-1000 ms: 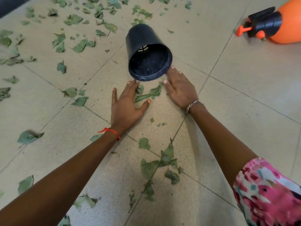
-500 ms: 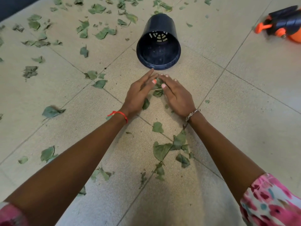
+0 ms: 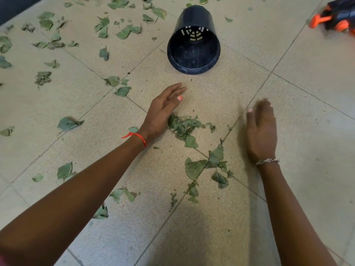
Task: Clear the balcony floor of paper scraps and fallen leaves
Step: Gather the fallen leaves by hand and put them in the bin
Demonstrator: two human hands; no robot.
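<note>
Head view: where are the leaves point(image 3: 184, 125)?
— Small pile on the floor point(image 3: 317, 150) between my left hand point(image 3: 163, 110) and right hand point(image 3: 261, 129), both flat, empty. Light, brittle; I'd scoop from both sides.

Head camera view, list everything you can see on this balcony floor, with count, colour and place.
Pot: one, dark, on its side, top centre, mouth toward camera.
Leaf pile: one, green, centre.
Scattered leaves: many, green, mostly left and top.
Sprayer: one, orange and black, top right, cut off by the edge.
Floor: beige tiles.
Red string: one, left wrist.
Silver bracelet: one, right wrist.
Left hand: open, beside the pile.
Right hand: open, blurred, right of the pile.
</note>
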